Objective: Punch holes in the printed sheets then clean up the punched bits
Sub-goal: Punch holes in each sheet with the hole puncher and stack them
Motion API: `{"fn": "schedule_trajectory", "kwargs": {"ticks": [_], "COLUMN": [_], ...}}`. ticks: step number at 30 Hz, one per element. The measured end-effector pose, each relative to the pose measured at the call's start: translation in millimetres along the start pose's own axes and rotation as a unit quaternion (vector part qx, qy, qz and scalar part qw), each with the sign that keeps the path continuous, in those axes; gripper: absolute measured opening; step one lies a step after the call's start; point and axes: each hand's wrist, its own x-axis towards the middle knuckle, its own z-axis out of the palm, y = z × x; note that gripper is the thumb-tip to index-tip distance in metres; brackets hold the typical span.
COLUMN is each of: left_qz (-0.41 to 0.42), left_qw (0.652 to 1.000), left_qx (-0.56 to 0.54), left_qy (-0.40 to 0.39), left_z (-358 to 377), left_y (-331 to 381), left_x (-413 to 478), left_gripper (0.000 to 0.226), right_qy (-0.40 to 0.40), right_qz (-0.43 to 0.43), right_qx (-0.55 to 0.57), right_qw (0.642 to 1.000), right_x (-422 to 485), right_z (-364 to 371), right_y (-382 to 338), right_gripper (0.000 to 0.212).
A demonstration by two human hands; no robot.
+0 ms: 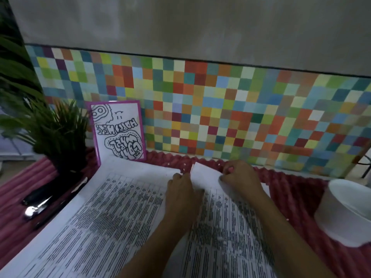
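Looks like punching is done and cleanup is starting: both hands, left hand (181,189) and right hand (240,175), are pinching a folded white paper (204,175) at the far edge of the printed sheets (112,213), with punched bits (230,249) still lying scattered on them.

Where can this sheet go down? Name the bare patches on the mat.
Free: the red mat between the right hand and the white bowl, and the strip along the tiled wall. Crowded: printed sheets fill the middle; the plant, the hole punch and the framed drawing crowd the left. Punched bits litter the right sheet.
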Motion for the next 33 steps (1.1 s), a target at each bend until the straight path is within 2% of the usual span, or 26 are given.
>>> {"fn": "schedule_trajectory", "kwargs": {"ticks": [2,5,7,9,11,13,15,18,22,25,29,33], "left_qz": [0.013,0.025,0.025,0.024,0.028,0.032,0.020,0.008,0.013,0.048,0.060,0.036], "left_qw": [0.999,0.995,0.988,0.979,0.977,0.981,0.982,0.983,0.982,0.983,0.983,0.977], "left_qx": [-0.033,-0.076,-0.143,-0.201,-0.211,-0.187,-0.185,-0.184,-0.187,-0.173,-0.174,-0.210], "left_qy": [0.033,0.054,0.051,0.037,0.022,0.024,0.019,0.011,-0.019,-0.032,-0.020,-0.022], "left_z": [-3,-7,-10,-9,-7,-5,-2,1,2,2,6,5], "left_y": [-2,-3,-1,-1,-4,-4,-5,-7,-7,-2,1,1], "left_x": [4,8,9,10,13,16,17,18,17,10,4,6], "left_gripper": [0.009,0.014,0.002,0.011,0.007,0.024,0.035,0.036,0.028,0.036,0.041,0.036], "right_qy": [-0.003,-0.026,-0.043,-0.057,-0.066,-0.064,-0.071,-0.073,-0.079,-0.113,-0.101,-0.079], "right_qz": [0.011,0.018,0.012,0.009,0.005,-0.005,-0.027,-0.064,-0.044,-0.046,-0.047,-0.052], "right_qx": [0.049,0.100,0.121,0.143,0.151,0.159,0.172,0.142,0.169,0.161,0.130,0.119], "right_qw": [0.999,0.994,0.992,0.988,0.986,0.985,0.982,0.985,0.982,0.979,0.985,0.988], "right_x": [-2,-3,-5,-7,-8,-9,-8,-10,-12,-13,-14,-15], "right_z": [-2,-8,-14,-15,-14,-14,-16,-18,-17,-20,-15,-12], "right_y": [2,4,2,1,0,-3,-8,-16,-22,-21,-22,-26], "right_gripper": [0.005,0.015,0.020,0.026,0.021,0.006,0.011,0.010,0.018,0.009,0.002,0.013]}}
